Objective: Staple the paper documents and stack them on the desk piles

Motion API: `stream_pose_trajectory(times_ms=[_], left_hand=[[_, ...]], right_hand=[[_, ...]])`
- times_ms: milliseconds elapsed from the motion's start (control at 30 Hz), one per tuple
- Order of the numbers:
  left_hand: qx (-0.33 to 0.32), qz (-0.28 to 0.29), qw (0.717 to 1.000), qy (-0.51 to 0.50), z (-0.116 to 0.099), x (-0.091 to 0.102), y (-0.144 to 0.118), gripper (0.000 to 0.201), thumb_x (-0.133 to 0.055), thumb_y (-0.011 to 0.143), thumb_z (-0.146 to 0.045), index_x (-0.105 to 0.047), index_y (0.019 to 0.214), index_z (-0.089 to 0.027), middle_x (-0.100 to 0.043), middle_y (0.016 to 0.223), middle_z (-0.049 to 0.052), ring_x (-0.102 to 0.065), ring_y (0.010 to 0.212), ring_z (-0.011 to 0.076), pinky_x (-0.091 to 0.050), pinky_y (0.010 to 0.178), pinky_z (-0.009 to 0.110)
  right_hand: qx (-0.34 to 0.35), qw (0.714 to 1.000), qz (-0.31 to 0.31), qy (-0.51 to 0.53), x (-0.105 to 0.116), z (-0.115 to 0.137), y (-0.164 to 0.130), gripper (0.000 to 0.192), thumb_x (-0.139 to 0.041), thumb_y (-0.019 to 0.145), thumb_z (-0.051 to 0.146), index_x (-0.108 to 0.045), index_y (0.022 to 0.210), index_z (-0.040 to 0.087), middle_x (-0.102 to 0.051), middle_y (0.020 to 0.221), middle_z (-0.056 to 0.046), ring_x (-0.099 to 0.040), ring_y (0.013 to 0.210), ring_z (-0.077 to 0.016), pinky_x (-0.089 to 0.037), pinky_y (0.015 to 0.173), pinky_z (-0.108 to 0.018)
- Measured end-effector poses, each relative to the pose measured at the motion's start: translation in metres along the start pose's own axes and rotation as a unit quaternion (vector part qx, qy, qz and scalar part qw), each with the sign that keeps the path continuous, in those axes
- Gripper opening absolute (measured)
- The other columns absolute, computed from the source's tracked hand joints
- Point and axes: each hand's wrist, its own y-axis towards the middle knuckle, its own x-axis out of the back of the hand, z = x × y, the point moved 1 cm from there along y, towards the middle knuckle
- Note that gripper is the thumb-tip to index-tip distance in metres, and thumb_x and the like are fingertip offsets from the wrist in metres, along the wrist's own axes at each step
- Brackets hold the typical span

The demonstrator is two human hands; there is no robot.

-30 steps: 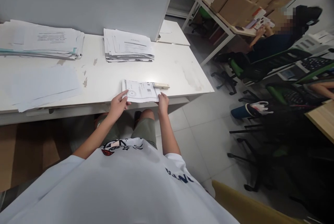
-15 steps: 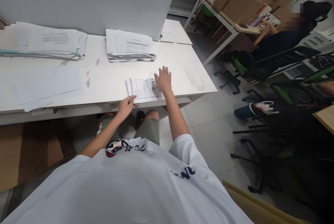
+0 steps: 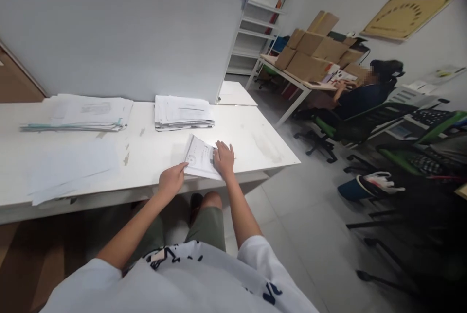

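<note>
A small stack of printed sheets point(image 3: 199, 160) with a round stamp-like mark lies slanted at the desk's front edge. My left hand point(image 3: 172, 179) pinches its near left corner, thumb on top. On the right side of the sheets rests my right hand point(image 3: 224, 158), its fingers stretched forward and partly covering the print. Behind the sheets stands a thick pile of printed papers point(image 3: 184, 111). Farther left is another paper pile point(image 3: 83, 111), with loose blank-looking sheets point(image 3: 73, 165) in front of it.
The white desk point(image 3: 251, 140) ends at a corner on the right, with a grey partition point(image 3: 146, 36) along its back. Across the floor a person point(image 3: 368, 89) sits at a table with cardboard boxes point(image 3: 314, 50). A blue bin point(image 3: 353, 189) and office chairs stand at right.
The camera view has tilted up, showing more of the room. The sheets have turned from lying straight to a slant, with my left hand still at their corner. My right hand's fingers are less spread.
</note>
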Motion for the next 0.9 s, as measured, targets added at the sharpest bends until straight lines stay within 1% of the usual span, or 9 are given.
stream_pose_trajectory(times_ms=[67, 133, 267, 367, 500, 600, 700, 800, 900], left_hand=[[-0.003, -0.024, 0.999, 0.035, 0.003, 0.024, 0.030, 0.039, -0.047, 0.086, -0.021, -0.074, 0.115, -0.024, -0.077, 0.099, 0.005, -0.071, 0.093, 0.0280, -0.056, 0.082, 0.036], [-0.013, -0.059, 0.997, 0.048, 0.008, 0.051, 0.065, 0.040, -0.048, 0.086, -0.020, -0.073, 0.117, -0.023, -0.076, 0.100, 0.005, -0.070, 0.097, 0.0268, -0.054, 0.083, 0.034], [0.024, -0.086, 0.996, 0.021, 0.016, 0.086, 0.142, 0.043, -0.035, 0.098, -0.027, -0.063, 0.130, -0.020, -0.074, 0.095, 0.004, -0.068, 0.084, 0.0184, -0.051, 0.076, 0.026], [0.054, -0.051, 0.996, 0.045, 0.023, 0.085, 0.195, 0.047, -0.026, 0.102, -0.027, -0.056, 0.136, -0.017, -0.073, 0.100, 0.006, -0.064, 0.084, 0.0164, -0.048, 0.076, 0.026], [0.037, 0.038, 0.994, 0.100, 0.037, 0.067, 0.239, 0.043, -0.047, 0.097, -0.032, -0.057, 0.133, -0.011, -0.070, 0.113, 0.014, -0.063, 0.102, 0.0253, -0.046, 0.085, 0.031], [0.019, 0.111, 0.981, 0.155, 0.051, 0.056, 0.249, 0.059, -0.056, 0.091, -0.040, -0.048, 0.142, -0.012, -0.064, 0.125, 0.020, -0.061, 0.110, 0.0332, -0.047, 0.087, 0.037], [-0.022, 0.168, 0.962, 0.213, 0.058, 0.048, 0.243, 0.065, -0.053, 0.090, -0.039, -0.040, 0.149, -0.014, -0.058, 0.135, 0.019, -0.057, 0.119, 0.0345, -0.046, 0.093, 0.038], [-0.046, 0.171, 0.956, 0.234, 0.052, 0.043, 0.226, 0.068, -0.050, 0.090, -0.038, -0.035, 0.152, -0.014, -0.055, 0.139, 0.019, -0.055, 0.123, 0.0328, -0.044, 0.098, 0.038], [-0.113, 0.148, 0.954, 0.236, 0.039, 0.044, 0.195, 0.064, -0.048, 0.092, -0.042, -0.038, 0.150, -0.017, -0.057, 0.137, 0.016, -0.056, 0.123, 0.0300, -0.043, 0.101, 0.037]], right_hand=[[0.004, 0.996, -0.084, 0.015, 0.003, -0.002, -0.007, 0.030, -0.044, 0.092, 0.029, -0.067, 0.110, 0.020, -0.068, 0.122, -0.009, -0.052, 0.126, -0.0206, -0.007, 0.122, -0.049], [-0.027, 0.991, -0.130, -0.019, 0.004, -0.005, -0.009, 0.029, -0.042, 0.094, 0.030, -0.068, 0.099, 0.020, -0.072, 0.109, -0.009, -0.058, 0.115, -0.0219, -0.009, 0.121, -0.051], [-0.091, 0.979, -0.122, -0.135, 0.000, -0.010, -0.001, 0.035, -0.035, 0.097, 0.029, -0.066, 0.088, 0.017, -0.073, 0.090, -0.011, -0.062, 0.095, -0.0237, -0.018, 0.115, -0.050], [-0.094, 0.972, -0.107, -0.186, -0.003, -0.011, 0.005, 0.038, -0.033, 0.099, 0.028, -0.063, 0.079, 0.017, -0.071, 0.081, -0.010, -0.062, 0.084, -0.0220, -0.027, 0.108, -0.044], [-0.093, 0.967, -0.097, -0.215, -0.005, -0.010, 0.007, 0.038, -0.033, 0.099, 0.024, -0.060, 0.073, 0.017, -0.069, 0.075, -0.010, -0.061, 0.078, -0.0210, -0.034, 0.092, -0.037], [-0.088, 0.966, -0.097, -0.222, -0.004, -0.009, 0.008, 0.037, -0.033, 0.099, 0.023, -0.059, 0.073, 0.017, -0.068, 0.074, -0.009, -0.060, 0.077, -0.0206, -0.033, 0.087, -0.035], [-0.089, 0.964, -0.099, -0.230, -0.004, -0.010, 0.008, 0.038, -0.032, 0.099, 0.023, -0.059, 0.072, 0.017, -0.066, 0.072, -0.007, -0.059, 0.075, -0.0199, -0.032, 0.084, -0.034], [-0.087, 0.962, -0.097, -0.241, -0.004, -0.011, 0.008, 0.039, -0.033, 0.098, 0.022, -0.060, 0.072, 0.017, -0.066, 0.070, -0.007, -0.059, 0.072, -0.0195, -0.032, 0.081, -0.033], [-0.089, 0.957, -0.090, -0.259, -0.001, -0.012, 0.006, 0.038, -0.034, 0.097, 0.022, -0.063, 0.074, 0.015, -0.067, 0.071, -0.009, -0.059, 0.072, -0.0198, -0.032, 0.077, -0.032]])
